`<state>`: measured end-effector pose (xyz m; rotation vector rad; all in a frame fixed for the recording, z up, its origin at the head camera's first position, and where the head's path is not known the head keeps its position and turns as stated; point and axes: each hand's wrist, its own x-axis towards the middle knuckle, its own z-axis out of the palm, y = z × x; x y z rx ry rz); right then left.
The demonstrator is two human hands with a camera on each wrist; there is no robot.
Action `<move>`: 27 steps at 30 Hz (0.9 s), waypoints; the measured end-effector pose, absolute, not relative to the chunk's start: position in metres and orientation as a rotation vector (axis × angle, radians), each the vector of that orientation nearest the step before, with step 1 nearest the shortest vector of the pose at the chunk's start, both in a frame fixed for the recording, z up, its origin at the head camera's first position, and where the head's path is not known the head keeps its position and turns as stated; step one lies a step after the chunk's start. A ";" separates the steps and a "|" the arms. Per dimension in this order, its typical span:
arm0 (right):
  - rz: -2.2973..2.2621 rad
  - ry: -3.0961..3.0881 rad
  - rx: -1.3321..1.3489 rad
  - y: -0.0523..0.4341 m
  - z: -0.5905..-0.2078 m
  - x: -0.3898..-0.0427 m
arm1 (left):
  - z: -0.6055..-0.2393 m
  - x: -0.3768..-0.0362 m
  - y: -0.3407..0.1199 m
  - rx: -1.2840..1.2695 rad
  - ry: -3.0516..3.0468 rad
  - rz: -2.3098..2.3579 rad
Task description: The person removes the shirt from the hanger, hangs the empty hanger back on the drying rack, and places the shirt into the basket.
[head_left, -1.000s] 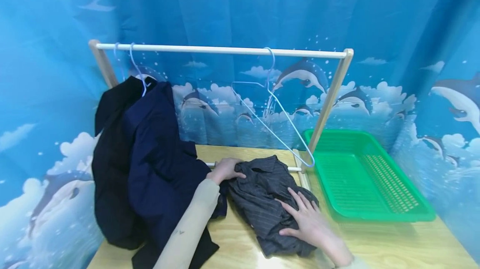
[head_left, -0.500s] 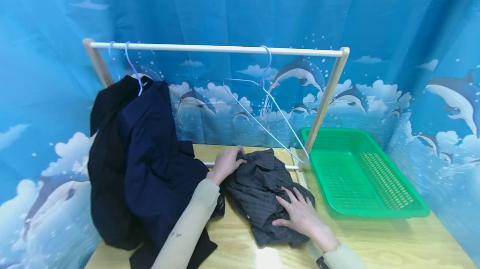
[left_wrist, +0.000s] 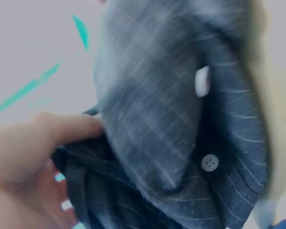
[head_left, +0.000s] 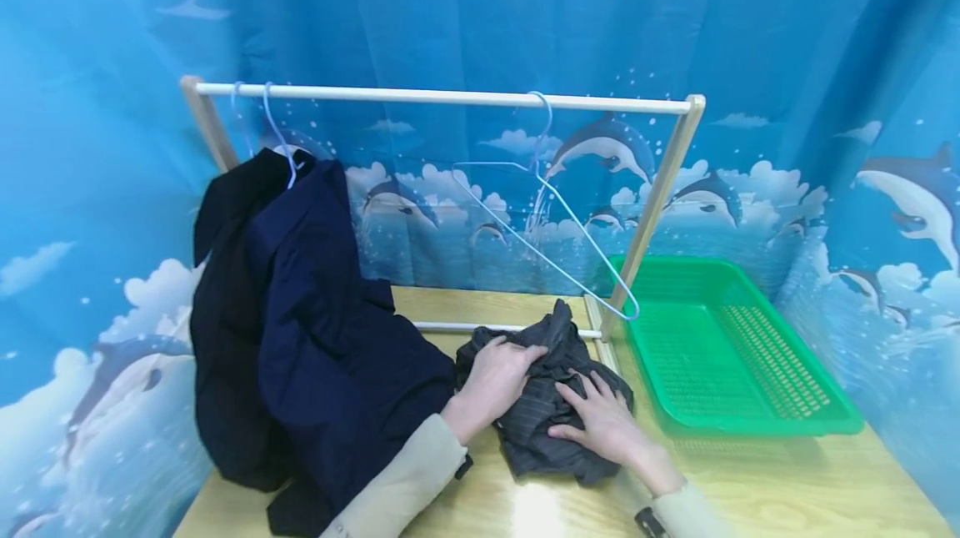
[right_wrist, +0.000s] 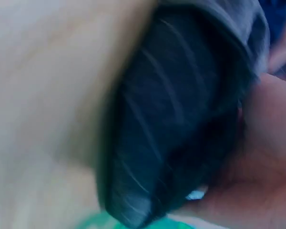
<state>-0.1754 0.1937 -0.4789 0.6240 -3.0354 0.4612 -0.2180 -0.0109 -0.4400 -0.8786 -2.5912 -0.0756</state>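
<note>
A dark grey pinstriped shirt (head_left: 551,429) lies bunched on the wooden table, its white buttons (left_wrist: 210,162) visible in the left wrist view. My left hand (head_left: 495,379) grips a fold of it near the upper left, thumb on top of the cloth. Spread across the shirt's right side, the fingers of my right hand (head_left: 600,421) rest on the fabric. The right wrist view is blurred and has the striped cloth (right_wrist: 157,114) beside that hand. Above the shirt, a bare light-blue wire hanger (head_left: 585,229) hangs from the rack.
A rack with a white rail (head_left: 420,95) and wooden posts stands behind. On its left hang a black garment (head_left: 225,354) and a navy garment (head_left: 315,338) on hangers, reaching the table. A green plastic basket (head_left: 750,429) sits at the right. A blue dolphin curtain (head_left: 420,12) surrounds the table.
My left hand has moved right and toward me, drawing the shirt's upper left part inward into a tighter bunch. My right hand has stayed spread on the shirt.
</note>
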 end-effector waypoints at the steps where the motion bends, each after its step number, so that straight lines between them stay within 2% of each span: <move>1: 0.479 -3.029 0.660 0.198 -0.475 -0.174 | -0.444 -0.214 -0.009 -0.890 -2.601 -0.058; 5: 0.486 -2.915 0.812 0.214 -0.461 -0.175 | -0.457 -0.206 -0.007 -0.896 -2.681 -0.051; 8: 0.432 -2.748 0.832 0.219 -0.450 -0.180 | -0.460 -0.202 -0.009 -0.899 -2.738 -0.063; 12: 0.409 -2.598 0.807 0.211 -0.436 -0.194 | -0.461 -0.196 -0.013 -0.943 -2.759 -0.006; 16: 0.398 -2.589 0.889 0.198 -0.427 -0.216 | -0.465 -0.187 -0.012 -0.980 -2.741 0.047; 22: 0.331 -2.815 0.813 0.182 -0.435 -0.249 | -0.472 -0.173 -0.004 -0.938 -2.709 0.068; 27: 0.531 -3.172 0.718 0.184 -0.448 -0.251 | -0.478 -0.172 -0.004 -0.825 -2.692 0.027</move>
